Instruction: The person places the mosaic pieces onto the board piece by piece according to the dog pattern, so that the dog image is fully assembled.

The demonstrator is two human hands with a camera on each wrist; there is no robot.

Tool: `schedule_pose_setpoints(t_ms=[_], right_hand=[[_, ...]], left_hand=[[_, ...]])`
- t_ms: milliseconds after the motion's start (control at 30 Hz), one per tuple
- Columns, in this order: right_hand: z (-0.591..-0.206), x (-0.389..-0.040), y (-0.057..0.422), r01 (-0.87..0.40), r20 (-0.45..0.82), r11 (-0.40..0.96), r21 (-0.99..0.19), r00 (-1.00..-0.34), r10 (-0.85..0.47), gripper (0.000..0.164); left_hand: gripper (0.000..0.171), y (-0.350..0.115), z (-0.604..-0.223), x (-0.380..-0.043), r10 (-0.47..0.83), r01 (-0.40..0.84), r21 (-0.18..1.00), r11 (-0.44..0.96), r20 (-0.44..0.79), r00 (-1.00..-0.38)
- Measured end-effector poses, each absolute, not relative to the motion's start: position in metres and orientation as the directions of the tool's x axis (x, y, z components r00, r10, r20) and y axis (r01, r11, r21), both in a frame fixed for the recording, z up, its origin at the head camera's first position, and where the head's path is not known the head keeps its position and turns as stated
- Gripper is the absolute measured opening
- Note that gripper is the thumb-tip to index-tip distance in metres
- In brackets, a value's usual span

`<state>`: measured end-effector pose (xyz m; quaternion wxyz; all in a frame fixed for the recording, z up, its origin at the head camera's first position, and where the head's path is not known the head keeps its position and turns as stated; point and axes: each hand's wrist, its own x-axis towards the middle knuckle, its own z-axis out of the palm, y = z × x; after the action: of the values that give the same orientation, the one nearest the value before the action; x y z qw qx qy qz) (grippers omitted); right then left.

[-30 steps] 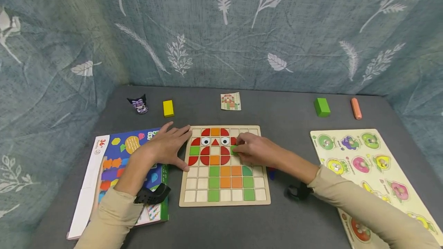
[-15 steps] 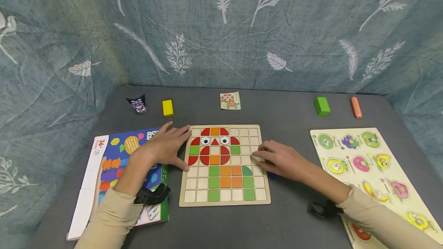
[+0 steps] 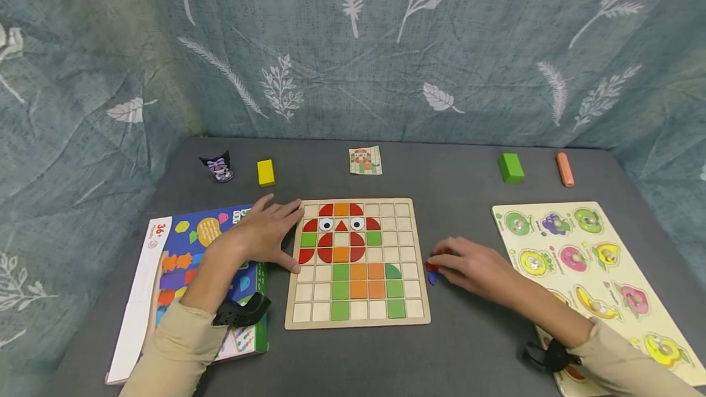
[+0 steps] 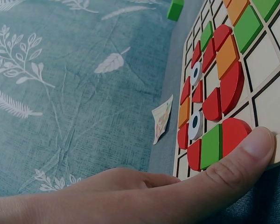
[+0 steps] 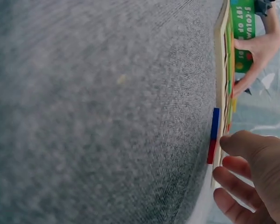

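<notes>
The wooden grid board (image 3: pixel 321 311) lies flat in the middle of the head view. Red, orange and green tiles and two eye discs form a figure on it, with one green square (image 3: pixel 374 238) at the face's right side. My left hand (image 3: pixel 265 233) rests at the board's left edge, fingers spread; its thumb (image 4: pixel 259 142) touches the frame in the left wrist view. Beside the board's right edge, a red piece (image 5: pixel 211 152) and a blue piece (image 5: pixel 215 122) lie on the table. My right hand (image 3: pixel 469 265) hovers over them, fingers loosely bent and apart, holding nothing visible.
A picture card (image 3: pixel 365 160) lies behind the board. A toy box (image 3: pixel 182 299) is at left, a fruit puzzle board (image 3: pixel 529 244) at right. Along the back stand a small figurine (image 3: pixel 219 168), a yellow block (image 3: pixel 266 173), a green block (image 3: pixel 511 168) and an orange stick (image 3: pixel 565 170).
My right hand has let go of the green square on the board and moved right and nearer, to the loose red and blue pieces. My left hand has stayed in place.
</notes>
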<state>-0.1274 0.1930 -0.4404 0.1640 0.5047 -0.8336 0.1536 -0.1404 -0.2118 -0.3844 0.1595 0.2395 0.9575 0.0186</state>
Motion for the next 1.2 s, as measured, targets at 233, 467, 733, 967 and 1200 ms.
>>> schedule_pose_setpoints(t_ms=[233,467,733,967,1200], right_hand=[[-0.442,-0.13,0.195,-0.873,0.406,0.479,-0.092,-0.472,-0.782,0.025],[-0.441,-0.134,0.195,-0.884,0.394,0.445,-0.144,-0.464,-0.793,0.026],[-0.438,-0.134,0.198,-0.891,0.371,0.412,-0.189,-0.454,-0.81,0.027],[-0.438,-0.141,0.202,-0.903,0.366,0.375,-0.21,-0.428,-0.826,0.028],[-0.436,-0.143,0.189,-0.892,0.43,0.396,-0.218,-0.452,-0.781,0.028]], left_hand=[[0.108,-0.211,-0.386,-0.14,0.465,0.453,0.115,0.884,-0.301,-0.832],[0.109,-0.213,-0.386,-0.142,0.459,0.447,0.112,0.887,-0.31,-0.833],[0.109,-0.213,-0.386,-0.141,0.457,0.447,0.108,0.888,-0.314,-0.832],[0.109,-0.213,-0.384,-0.141,0.448,0.435,0.112,0.893,-0.306,-0.84],[0.109,-0.211,-0.384,-0.14,0.448,0.433,0.12,0.894,-0.308,-0.839]])
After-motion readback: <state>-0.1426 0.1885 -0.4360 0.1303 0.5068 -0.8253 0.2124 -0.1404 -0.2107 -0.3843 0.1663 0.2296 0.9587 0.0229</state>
